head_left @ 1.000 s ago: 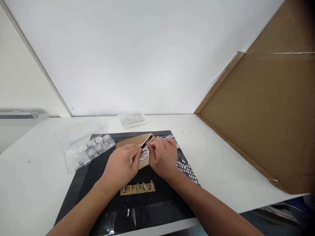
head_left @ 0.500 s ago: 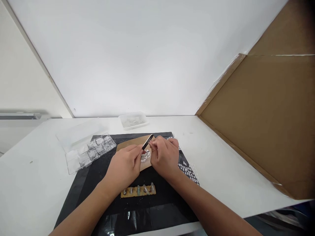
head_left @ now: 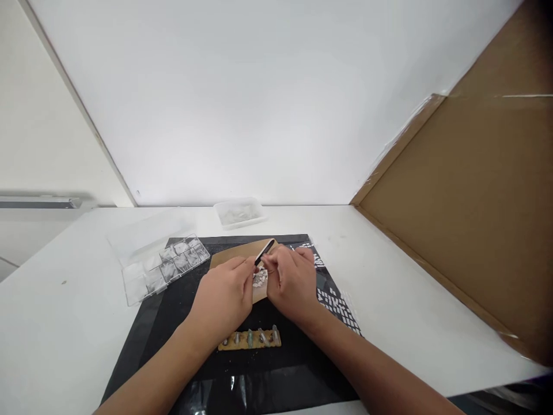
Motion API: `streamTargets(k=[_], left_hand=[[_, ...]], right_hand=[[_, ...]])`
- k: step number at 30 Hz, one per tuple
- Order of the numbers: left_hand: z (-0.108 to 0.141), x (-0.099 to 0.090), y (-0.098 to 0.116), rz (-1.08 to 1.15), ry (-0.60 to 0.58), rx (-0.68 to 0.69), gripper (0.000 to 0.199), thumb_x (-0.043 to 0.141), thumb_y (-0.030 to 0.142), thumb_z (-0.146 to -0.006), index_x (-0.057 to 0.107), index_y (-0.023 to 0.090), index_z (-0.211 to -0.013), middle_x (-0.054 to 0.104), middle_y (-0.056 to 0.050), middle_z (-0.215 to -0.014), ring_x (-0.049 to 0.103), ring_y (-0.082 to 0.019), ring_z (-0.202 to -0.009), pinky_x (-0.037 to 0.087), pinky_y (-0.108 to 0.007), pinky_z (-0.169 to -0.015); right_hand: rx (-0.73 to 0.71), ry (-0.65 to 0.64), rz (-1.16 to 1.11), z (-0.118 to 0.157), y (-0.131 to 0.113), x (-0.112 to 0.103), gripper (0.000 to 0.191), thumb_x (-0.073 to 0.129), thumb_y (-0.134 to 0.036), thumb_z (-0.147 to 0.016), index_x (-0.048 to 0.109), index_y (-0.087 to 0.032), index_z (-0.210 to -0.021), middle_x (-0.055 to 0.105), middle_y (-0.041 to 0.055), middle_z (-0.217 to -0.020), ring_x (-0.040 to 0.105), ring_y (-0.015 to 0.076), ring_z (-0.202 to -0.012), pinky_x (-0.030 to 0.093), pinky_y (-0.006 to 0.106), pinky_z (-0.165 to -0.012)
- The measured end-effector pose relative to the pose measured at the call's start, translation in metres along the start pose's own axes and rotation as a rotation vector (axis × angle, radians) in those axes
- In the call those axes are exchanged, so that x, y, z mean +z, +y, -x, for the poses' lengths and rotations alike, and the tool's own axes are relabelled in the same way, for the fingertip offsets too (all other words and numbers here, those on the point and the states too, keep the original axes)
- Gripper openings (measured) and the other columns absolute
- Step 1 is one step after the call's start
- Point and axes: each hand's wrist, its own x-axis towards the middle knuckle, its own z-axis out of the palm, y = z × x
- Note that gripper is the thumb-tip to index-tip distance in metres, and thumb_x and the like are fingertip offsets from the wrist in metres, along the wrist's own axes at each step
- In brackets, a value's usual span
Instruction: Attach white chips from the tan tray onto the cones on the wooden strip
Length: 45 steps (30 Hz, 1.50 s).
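Observation:
My left hand point(head_left: 224, 294) is closed, with thumb and fingers pinching the lower end of a slim dark strip point(head_left: 265, 251) that has a pale edge and a rounded tip. The strip slants up to the right. Right beside it, my right hand point(head_left: 294, 282) is curled in a pinch, its fingertips touching or nearly touching the strip; anything between them is too small to name. Beneath both hands lies a sheet of brown paper point(head_left: 228, 255) bearing a small heap of whitish chips point(head_left: 260, 279). Nearer me, a tan bar point(head_left: 242, 346) carries several crystal-like points in a row.
A black mat point(head_left: 302, 363) covers the middle of the white table point(head_left: 415, 311). Left stands a clear compartment box point(head_left: 166, 266) with small bags, lid open. A translucent tub point(head_left: 241, 213) sits at the back. Small white pieces point(head_left: 339, 305) lie right; a cardboard panel point(head_left: 466, 213) rises beyond.
The whole view has shifted slightly, so everything appears a little further right. My right fingertips are slightly closer to the dark strip; both hands keep their pinched shape.

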Motion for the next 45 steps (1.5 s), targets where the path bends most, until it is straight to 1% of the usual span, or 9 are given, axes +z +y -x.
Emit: streamTargets(k=[8, 13, 20, 24, 28, 32, 37, 41, 45], left_hand=[[0.001, 0.002, 0.001, 0.04, 0.001, -0.01, 0.027, 0.044, 0.02, -0.103, 0.07, 0.022, -0.11, 0.074, -0.007, -0.097, 0.072, -0.024, -0.093, 0.052, -0.035, -0.084], [0.001, 0.003, 0.001, 0.08, 0.01, -0.012, 0.026, 0.043, 0.021, -0.104, 0.068, 0.022, -0.096, 0.073, -0.006, -0.092, 0.071, -0.021, -0.083, 0.051, -0.032, -0.076], [0.0, 0.004, 0.0, 0.072, 0.002, -0.017, 0.024, 0.045, 0.02, -0.102, 0.067, 0.021, -0.093, 0.072, -0.006, -0.088, 0.07, -0.021, -0.081, 0.051, -0.031, -0.075], [0.001, 0.005, 0.002, 0.071, 0.003, -0.005, 0.025, 0.044, 0.02, -0.103, 0.068, 0.021, -0.096, 0.073, -0.006, -0.093, 0.071, -0.022, -0.084, 0.05, -0.032, -0.075], [0.001, 0.004, 0.004, 0.01, 0.01, -0.022, 0.025, 0.044, 0.02, -0.103, 0.067, 0.021, -0.094, 0.071, -0.006, -0.088, 0.068, -0.021, -0.079, 0.047, -0.032, -0.071], [0.001, 0.003, 0.003, 0.024, 0.002, -0.009, 0.024, 0.043, 0.021, -0.103, 0.066, 0.022, -0.094, 0.07, -0.005, -0.087, 0.068, -0.021, -0.079, 0.046, -0.032, -0.071], [0.0, 0.002, 0.002, -0.005, -0.021, -0.017, 0.024, 0.044, 0.019, -0.103, 0.065, 0.021, -0.09, 0.069, -0.005, -0.085, 0.065, -0.021, -0.074, 0.042, -0.033, -0.069], [0.0, 0.0, 0.004, -0.036, -0.001, -0.034, 0.023, 0.044, 0.019, -0.102, 0.065, 0.021, -0.094, 0.07, -0.005, -0.088, 0.066, -0.022, -0.077, 0.042, -0.033, -0.069], [0.001, 0.0, 0.006, -0.081, -0.016, -0.057, 0.024, 0.043, 0.02, -0.102, 0.066, 0.021, -0.094, 0.07, -0.006, -0.087, 0.066, -0.023, -0.078, 0.04, -0.033, -0.066]], right_hand=[[0.061, 0.0, -0.022, -0.001, 0.003, -0.001, 0.018, 0.053, -0.018, -0.103, 0.049, -0.023, -0.087, 0.068, -0.0016, -0.076, 0.062, 0.0163, -0.068, 0.031, 0.039, -0.075], [0.089, 0.005, -0.044, -0.001, 0.003, -0.002, 0.019, 0.054, -0.018, -0.104, 0.05, -0.023, -0.086, 0.068, -0.0023, -0.075, 0.063, 0.0156, -0.068, 0.031, 0.038, -0.075], [0.025, -0.024, -0.041, 0.001, 0.003, 0.0, 0.02, 0.054, -0.018, -0.103, 0.048, -0.023, -0.084, 0.065, -0.0028, -0.073, 0.06, 0.0152, -0.065, 0.031, 0.038, -0.076], [0.058, 0.002, 0.001, -0.003, 0.005, -0.002, 0.021, 0.054, -0.018, -0.103, 0.049, -0.022, -0.083, 0.067, -0.0031, -0.074, 0.06, 0.0143, -0.064, 0.03, 0.038, -0.076], [0.019, -0.045, -0.016, -0.004, 0.004, -0.004, 0.022, 0.053, -0.019, -0.103, 0.048, -0.023, -0.082, 0.063, -0.003, -0.07, 0.058, 0.0153, -0.063, 0.029, 0.038, -0.074], [0.049, -0.013, 0.035, -0.004, 0.001, -0.005, 0.023, 0.052, -0.018, -0.103, 0.046, -0.023, -0.081, 0.062, -0.003, -0.069, 0.054, 0.0151, -0.061, 0.028, 0.038, -0.074], [-0.014, -0.082, 0.017, -0.002, -0.005, -0.006, 0.024, 0.05, -0.016, -0.102, 0.044, -0.023, -0.08, 0.06, -0.0025, -0.067, 0.053, 0.0163, -0.061, 0.028, 0.037, -0.072], [0.03, -0.023, 0.107, -0.002, -0.007, -0.003, 0.027, 0.05, -0.017, -0.103, 0.042, -0.023, -0.078, 0.059, -0.0021, -0.066, 0.051, 0.0162, -0.059, 0.026, 0.038, -0.071], [-0.012, -0.009, 0.113, -0.002, -0.007, 0.0, 0.026, 0.049, -0.015, -0.102, 0.043, -0.023, -0.078, 0.059, -0.0022, -0.065, 0.05, 0.0161, -0.059, 0.026, 0.038, -0.07]])
